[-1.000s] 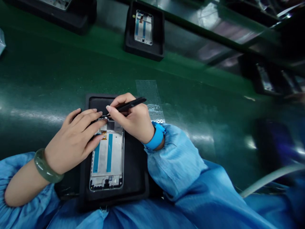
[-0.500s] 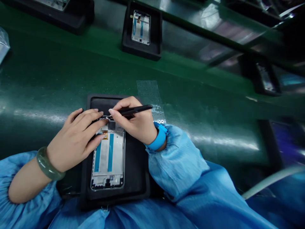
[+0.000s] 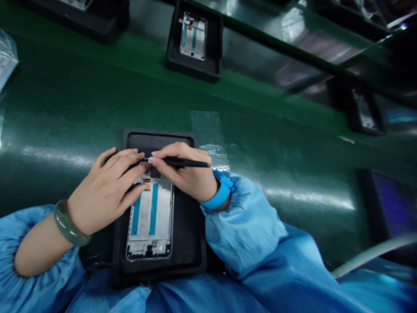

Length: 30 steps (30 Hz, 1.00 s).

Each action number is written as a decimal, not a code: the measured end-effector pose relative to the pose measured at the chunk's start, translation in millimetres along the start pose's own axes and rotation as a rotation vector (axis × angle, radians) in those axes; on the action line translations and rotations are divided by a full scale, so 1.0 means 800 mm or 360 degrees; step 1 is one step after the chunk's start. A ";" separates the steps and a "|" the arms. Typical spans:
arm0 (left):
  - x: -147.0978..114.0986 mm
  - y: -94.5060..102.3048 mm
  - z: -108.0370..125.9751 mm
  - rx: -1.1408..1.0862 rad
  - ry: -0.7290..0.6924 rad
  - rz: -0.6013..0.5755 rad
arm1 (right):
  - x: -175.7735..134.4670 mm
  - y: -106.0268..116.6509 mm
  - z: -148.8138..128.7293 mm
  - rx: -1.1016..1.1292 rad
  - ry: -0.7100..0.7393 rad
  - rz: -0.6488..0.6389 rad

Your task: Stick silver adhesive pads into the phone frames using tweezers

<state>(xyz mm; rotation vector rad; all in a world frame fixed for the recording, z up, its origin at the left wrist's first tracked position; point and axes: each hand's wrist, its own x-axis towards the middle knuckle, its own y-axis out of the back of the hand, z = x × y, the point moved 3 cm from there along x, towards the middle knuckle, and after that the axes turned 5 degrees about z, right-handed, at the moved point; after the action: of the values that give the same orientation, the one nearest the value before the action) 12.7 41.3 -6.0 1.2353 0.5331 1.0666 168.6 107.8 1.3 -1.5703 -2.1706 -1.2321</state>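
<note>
A phone frame (image 3: 145, 217) with a silvery inside and two blue strips lies face down in a black foam tray (image 3: 190, 226). My left hand (image 3: 110, 187) rests over its upper left edge, fingers stretched out and apart, the fingertips touching the frame. In my right hand (image 3: 192, 174) is a slim black tool, seemingly tweezers (image 3: 187, 162), pinched between thumb and fingers and aimed at the frame's top end. Its tip is hidden by the fingers. An orange flex cable (image 3: 147, 185) shows beside my left thumb.
A clear perforated plastic sheet (image 3: 208, 130) lies on the green bench (image 3: 81, 95) beyond the tray. Farther off, another phone frame (image 3: 193, 39) sits in a second black tray (image 3: 195, 71). A plastic bag (image 3: 6, 58) is at the left, a dark tray (image 3: 361, 104) at the right.
My right hand has shifted slightly down and right, and the black tweezers now lie tilted the other way. The left hand stays on the frame; the whole view has moved a little.
</note>
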 end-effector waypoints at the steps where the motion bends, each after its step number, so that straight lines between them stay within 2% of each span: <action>1: 0.000 0.000 0.000 -0.0002 0.0005 -0.0003 | -0.001 0.000 -0.001 0.0012 0.0042 -0.0024; 7: 0.001 0.000 0.001 -0.0015 0.0031 0.0000 | -0.006 -0.001 -0.003 0.0081 0.0221 -0.0120; 20: 0.002 0.000 0.002 -0.0051 0.0053 -0.0011 | -0.002 0.003 0.000 0.0086 -0.0010 -0.0052; 27: 0.002 0.000 0.002 -0.0045 0.0046 0.0011 | -0.003 0.000 0.000 0.0062 0.0023 -0.0082; 30: 0.002 0.000 0.002 -0.0046 0.0050 0.0010 | -0.005 0.001 -0.001 0.0044 0.0121 -0.0132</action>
<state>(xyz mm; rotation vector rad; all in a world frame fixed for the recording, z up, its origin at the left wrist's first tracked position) 15.1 41.8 -5.2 1.1974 0.5366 1.0971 170.7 104.3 -0.4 -1.4125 -2.2152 -1.2583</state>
